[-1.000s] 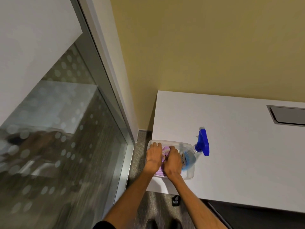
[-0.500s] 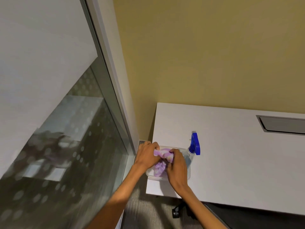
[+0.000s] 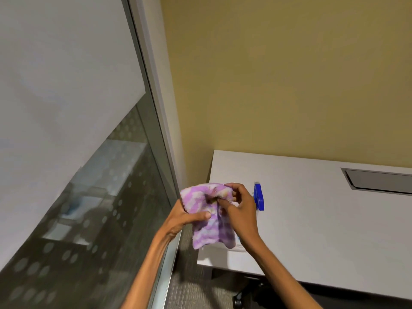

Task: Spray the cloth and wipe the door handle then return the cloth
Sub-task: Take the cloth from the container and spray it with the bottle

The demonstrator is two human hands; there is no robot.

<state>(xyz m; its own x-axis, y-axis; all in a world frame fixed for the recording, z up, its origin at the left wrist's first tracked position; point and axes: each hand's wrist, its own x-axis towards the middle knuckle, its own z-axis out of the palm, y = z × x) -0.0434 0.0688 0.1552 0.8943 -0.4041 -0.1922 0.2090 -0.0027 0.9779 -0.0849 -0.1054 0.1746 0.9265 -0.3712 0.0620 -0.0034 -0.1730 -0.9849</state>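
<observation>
A purple and white cloth hangs in the air over the left end of the white desk. My left hand grips its left side with the thumb across the front. My right hand pinches its upper right edge. Behind my right hand stands a spray bottle, of which only the blue spray head shows. The clear plastic tray is almost wholly hidden behind the cloth and my right wrist. No door handle is in view.
A glass partition with a dotted film and a metal frame runs along the left. A yellow wall stands behind the desk. A grey cable hatch is set in the desk at the right. A chair castor sits on the carpet below.
Both hands have lifted the cloth out of the tray and up above the desk's left end, and it now hangs partly unfolded. The camera has tilted upward.
</observation>
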